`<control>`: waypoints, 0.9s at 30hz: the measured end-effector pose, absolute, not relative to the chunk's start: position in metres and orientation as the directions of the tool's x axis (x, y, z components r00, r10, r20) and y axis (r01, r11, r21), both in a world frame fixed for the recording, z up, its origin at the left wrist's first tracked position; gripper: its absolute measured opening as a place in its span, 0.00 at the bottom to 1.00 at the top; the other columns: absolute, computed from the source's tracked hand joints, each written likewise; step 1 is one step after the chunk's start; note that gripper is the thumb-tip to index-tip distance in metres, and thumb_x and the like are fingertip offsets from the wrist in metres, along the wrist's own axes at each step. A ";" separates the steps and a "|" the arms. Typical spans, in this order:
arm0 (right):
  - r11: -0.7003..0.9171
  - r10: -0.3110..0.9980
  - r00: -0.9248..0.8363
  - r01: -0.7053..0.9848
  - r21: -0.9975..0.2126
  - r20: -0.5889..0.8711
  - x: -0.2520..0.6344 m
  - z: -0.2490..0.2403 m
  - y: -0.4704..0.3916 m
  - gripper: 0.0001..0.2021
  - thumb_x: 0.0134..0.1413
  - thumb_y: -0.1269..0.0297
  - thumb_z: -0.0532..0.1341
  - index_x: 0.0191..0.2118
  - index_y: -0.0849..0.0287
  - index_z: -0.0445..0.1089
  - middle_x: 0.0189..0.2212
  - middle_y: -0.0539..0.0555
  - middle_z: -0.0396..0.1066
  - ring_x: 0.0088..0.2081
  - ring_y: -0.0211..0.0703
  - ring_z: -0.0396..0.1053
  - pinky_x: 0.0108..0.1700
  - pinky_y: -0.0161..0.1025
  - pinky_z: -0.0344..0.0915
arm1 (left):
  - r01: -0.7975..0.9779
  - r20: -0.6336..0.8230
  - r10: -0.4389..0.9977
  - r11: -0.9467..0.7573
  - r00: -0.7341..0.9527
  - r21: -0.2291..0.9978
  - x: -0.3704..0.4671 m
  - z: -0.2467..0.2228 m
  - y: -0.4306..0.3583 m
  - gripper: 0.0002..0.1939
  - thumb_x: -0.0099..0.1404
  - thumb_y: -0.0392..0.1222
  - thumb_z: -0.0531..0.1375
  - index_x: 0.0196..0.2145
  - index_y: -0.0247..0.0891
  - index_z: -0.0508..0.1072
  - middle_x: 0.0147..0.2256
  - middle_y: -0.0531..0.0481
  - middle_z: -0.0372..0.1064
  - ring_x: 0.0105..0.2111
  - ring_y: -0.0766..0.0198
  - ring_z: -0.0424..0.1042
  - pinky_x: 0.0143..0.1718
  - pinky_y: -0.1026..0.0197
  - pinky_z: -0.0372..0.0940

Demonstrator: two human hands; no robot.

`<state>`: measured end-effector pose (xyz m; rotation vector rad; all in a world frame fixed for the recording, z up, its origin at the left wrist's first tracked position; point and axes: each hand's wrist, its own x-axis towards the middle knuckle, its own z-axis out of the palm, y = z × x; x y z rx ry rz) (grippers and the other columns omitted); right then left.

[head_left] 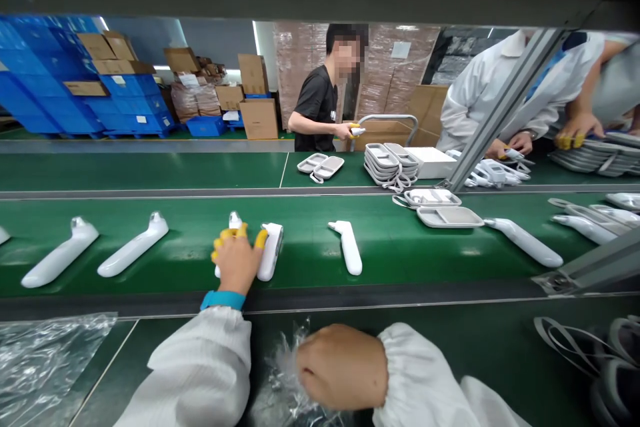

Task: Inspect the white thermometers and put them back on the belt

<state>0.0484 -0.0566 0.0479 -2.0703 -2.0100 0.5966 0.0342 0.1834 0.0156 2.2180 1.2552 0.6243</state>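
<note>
My left hand [237, 260], with yellow finger covers and a blue wristband, reaches over the green conveyor belt. Its fingers curl over a white ear thermometer [235, 219], mostly hidden beneath them. The thumb touches or nearly touches a second ear thermometer [271, 253] just to the right. Nearer to me, my right hand [343, 367] is closed in a fist at crumpled clear plastic bags [287, 370]; its fingertips are hidden. Another ear thermometer [349, 248] lies on the belt further right, and two more [134, 247] [61, 253] lie to the left.
Open grey cases [450, 217] with straps sit on the belt at right, before a slanted metal post [500, 107]. Stacked cases [383, 163] stand on the far belt. Clear plastic [50, 360] lies at front left. Co-workers [317, 107] work opposite; one holds a white device.
</note>
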 end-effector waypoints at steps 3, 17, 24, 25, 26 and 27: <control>-0.073 0.997 0.051 0.803 -0.591 -0.054 0.068 0.063 -0.060 0.08 0.55 0.69 0.55 0.28 0.60 0.70 0.29 0.53 0.76 0.32 0.41 0.73 0.35 0.35 0.62 | 0.659 0.089 0.919 -0.340 0.384 0.670 0.021 0.029 0.200 0.32 0.57 0.50 0.60 0.55 0.27 0.65 0.59 0.20 0.51 0.62 0.22 0.44 0.56 0.26 0.38; 0.180 0.784 0.601 0.023 -0.983 0.157 0.067 0.092 -0.046 0.05 0.53 0.65 0.62 0.33 0.57 0.66 0.29 0.48 0.66 0.31 0.37 0.67 0.35 0.37 0.68 | -0.106 -0.138 0.698 0.295 0.703 0.949 -0.019 0.082 0.047 0.23 0.55 0.60 0.64 0.38 0.38 0.76 0.28 0.52 0.70 0.30 0.66 0.65 0.32 0.66 0.62; 0.105 0.815 0.575 -0.028 -0.994 0.070 0.074 0.092 -0.051 0.12 0.49 0.62 0.66 0.29 0.57 0.60 0.25 0.46 0.66 0.29 0.37 0.66 0.33 0.36 0.66 | -0.021 -0.075 0.644 0.140 0.762 0.990 -0.025 0.066 0.055 0.25 0.63 0.55 0.59 0.56 0.45 0.69 0.45 0.49 0.74 0.43 0.58 0.70 0.41 0.62 0.63; 0.099 0.821 0.567 -0.030 -0.995 0.065 0.076 0.092 -0.052 0.12 0.49 0.63 0.66 0.29 0.57 0.60 0.25 0.46 0.66 0.29 0.37 0.66 0.33 0.36 0.66 | -0.016 -0.071 0.637 0.129 0.768 0.992 -0.025 0.066 0.055 0.26 0.64 0.54 0.59 0.57 0.46 0.68 0.47 0.49 0.73 0.45 0.57 0.70 0.43 0.62 0.63; 0.099 0.829 0.556 -0.042 -0.994 0.059 0.077 0.092 -0.052 0.12 0.50 0.63 0.65 0.29 0.57 0.60 0.24 0.46 0.67 0.28 0.37 0.67 0.33 0.37 0.66 | -0.013 -0.066 0.628 0.121 0.775 0.993 -0.026 0.067 0.054 0.26 0.64 0.53 0.59 0.58 0.47 0.67 0.48 0.50 0.72 0.45 0.57 0.69 0.44 0.61 0.63; 0.103 0.840 0.541 -0.063 -0.993 0.053 0.078 0.093 -0.052 0.11 0.50 0.64 0.65 0.29 0.58 0.60 0.24 0.46 0.67 0.28 0.36 0.67 0.33 0.37 0.66 | -0.010 -0.066 0.622 0.117 0.780 0.993 -0.026 0.068 0.053 0.26 0.64 0.53 0.59 0.58 0.47 0.67 0.49 0.50 0.72 0.45 0.57 0.70 0.45 0.61 0.63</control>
